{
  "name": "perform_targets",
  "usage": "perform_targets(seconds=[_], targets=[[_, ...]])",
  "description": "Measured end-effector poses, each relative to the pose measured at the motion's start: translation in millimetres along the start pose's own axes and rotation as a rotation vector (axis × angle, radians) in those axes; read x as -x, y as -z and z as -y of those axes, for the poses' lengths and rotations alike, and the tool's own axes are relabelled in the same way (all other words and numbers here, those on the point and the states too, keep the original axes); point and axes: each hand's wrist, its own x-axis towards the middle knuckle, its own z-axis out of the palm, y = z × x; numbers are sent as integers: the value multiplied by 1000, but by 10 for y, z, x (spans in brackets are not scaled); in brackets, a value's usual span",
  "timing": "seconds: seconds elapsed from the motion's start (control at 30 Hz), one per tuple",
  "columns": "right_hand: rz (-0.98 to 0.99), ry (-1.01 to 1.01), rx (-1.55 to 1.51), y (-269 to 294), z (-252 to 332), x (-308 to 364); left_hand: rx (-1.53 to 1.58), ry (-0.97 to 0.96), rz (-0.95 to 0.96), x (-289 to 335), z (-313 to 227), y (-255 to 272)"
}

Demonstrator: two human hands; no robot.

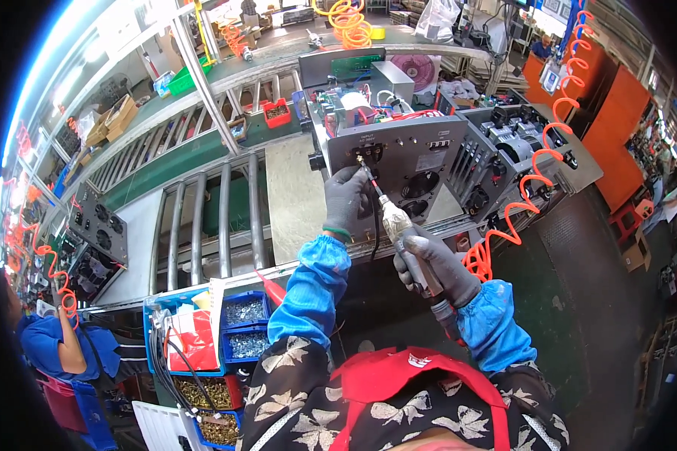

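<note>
My right hand [442, 264], in a grey glove, is wrapped around an air screwdriver [400, 223] with pale wrapping on its front end. Its long thin bit points up and left to the back panel [444, 146] of a dark grey electrical unit. Beside the bit's tip, my gloved left hand [344, 197] is closed against the panel, its fingertips near a small brass-coloured piece. What those fingers pinch is too small to make out. Below them hangs a black cable [376, 229]. Circuit boards and wires [353, 101] show in the unit's open top.
An orange coiled air hose [520, 201] loops at the right. Another open unit [515, 139] stands beside mine. Metal rollers [224, 218] run left. Blue bins [244, 310] of fasteners sit near my left arm. A person in blue [60, 342] is at far left.
</note>
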Motion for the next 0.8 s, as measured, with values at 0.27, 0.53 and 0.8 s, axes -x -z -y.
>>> perform_targets(seconds=[0.27,0.53,0.8], targets=[[-33,-66,-125,-72,36,-116,39,-11,-18,2,-6,-37],[-114,-87,-24,-342,175,-150,63,-78,-13,-62,60,28],[-112,-43,170,-54,364,285,-80,-41,-29,53,59,132]])
